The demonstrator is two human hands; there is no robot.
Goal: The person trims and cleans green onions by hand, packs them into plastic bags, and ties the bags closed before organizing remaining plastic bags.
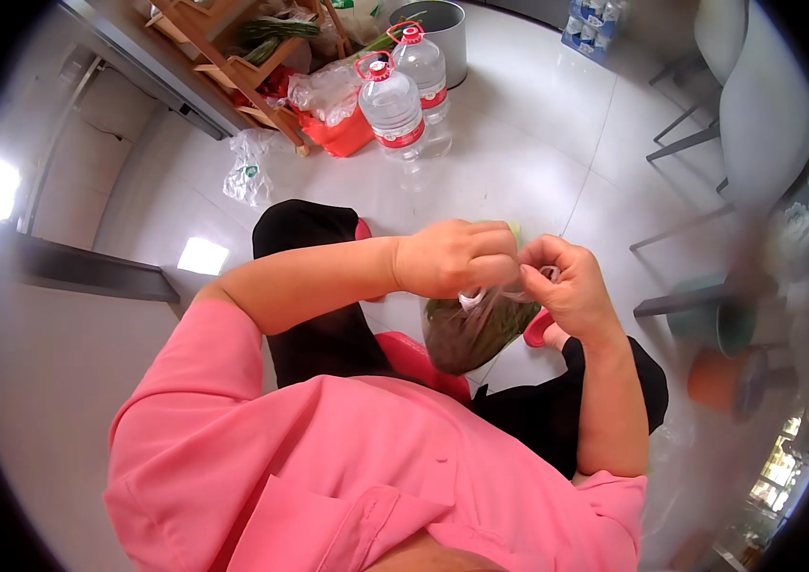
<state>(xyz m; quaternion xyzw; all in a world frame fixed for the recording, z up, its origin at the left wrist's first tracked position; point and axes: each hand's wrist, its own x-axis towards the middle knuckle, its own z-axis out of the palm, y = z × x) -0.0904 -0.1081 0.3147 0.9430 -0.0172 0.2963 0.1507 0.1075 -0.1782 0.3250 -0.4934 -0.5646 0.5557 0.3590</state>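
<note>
A clear plastic bag (473, 334) with dark green leafy stuff inside hangs between my knees, above the tiled floor. My left hand (461, 259) is closed in a fist on the gathered top of the bag, with a bit of white plastic showing below the fingers. Close beside it, my right hand (571, 286) pinches the bag's crumpled rim between thumb and fingers. The two hands nearly touch at the fingertips. What exactly the leaves are cannot be made out through the plastic.
Two large water bottles (392, 110) with red caps stand ahead. Behind them are a metal bin (438, 43), a red bag (337, 129) and a wooden rack (233, 71) with vegetables. A crumpled plastic bag (250, 170) lies left; chairs (767, 114) and an orange pot (724, 379) are right.
</note>
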